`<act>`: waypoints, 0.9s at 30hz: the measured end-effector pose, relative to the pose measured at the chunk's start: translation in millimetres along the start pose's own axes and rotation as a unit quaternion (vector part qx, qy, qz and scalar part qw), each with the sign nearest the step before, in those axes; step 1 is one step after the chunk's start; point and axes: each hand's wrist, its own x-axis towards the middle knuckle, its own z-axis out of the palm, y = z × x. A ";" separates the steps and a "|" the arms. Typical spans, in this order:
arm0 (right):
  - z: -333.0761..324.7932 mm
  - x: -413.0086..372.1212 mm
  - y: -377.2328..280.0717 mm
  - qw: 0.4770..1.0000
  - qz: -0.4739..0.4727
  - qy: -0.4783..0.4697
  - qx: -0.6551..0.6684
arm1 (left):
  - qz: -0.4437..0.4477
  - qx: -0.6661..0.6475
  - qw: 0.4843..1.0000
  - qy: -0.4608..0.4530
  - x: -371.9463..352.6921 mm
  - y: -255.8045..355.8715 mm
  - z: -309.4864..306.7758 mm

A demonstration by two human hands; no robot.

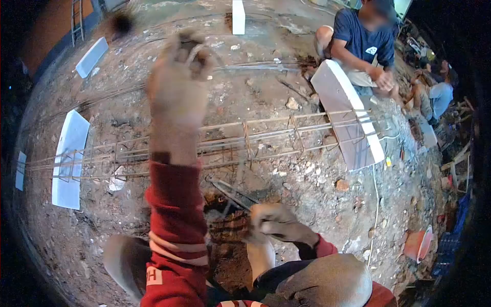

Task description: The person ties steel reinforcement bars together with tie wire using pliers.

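My left hand (179,82) is raised over the far side of the steel rebar cage (266,135), smeared by motion. Its fingers look curled, and a thin curved strand shows near them, too blurred to name. Lower down, in front of my knees, my right hand (276,222) is closed around dark metal pincers (232,193) that point up and left toward the near bar of the cage. The cage runs sideways across the view, through notches in a white board (70,158) at the left and a larger white board (350,117) at the right.
Another person (363,46) squats behind the right board, and more people (434,92) sit farther right. Loose bars (255,67) lie beyond the cage. Other white boards (238,18) stand farther off. An orange bucket (418,244) and a white cord (376,204) lie on stony ground.
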 end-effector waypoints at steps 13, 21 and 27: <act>31.0 57.0 8.6 0.986 0.008 -0.036 -0.160 | 0.196 0.003 0.978 0.066 -4.1 38.8 25.3; -1.0 -79.5 -113.8 0.884 -0.076 0.346 -0.305 | 0.100 -0.012 0.990 -0.099 2.1 103.0 -119.3; -27.9 -149.2 -45.5 0.821 0.035 0.339 -0.459 | -0.117 0.110 0.964 0.213 -7.3 -23.5 -111.3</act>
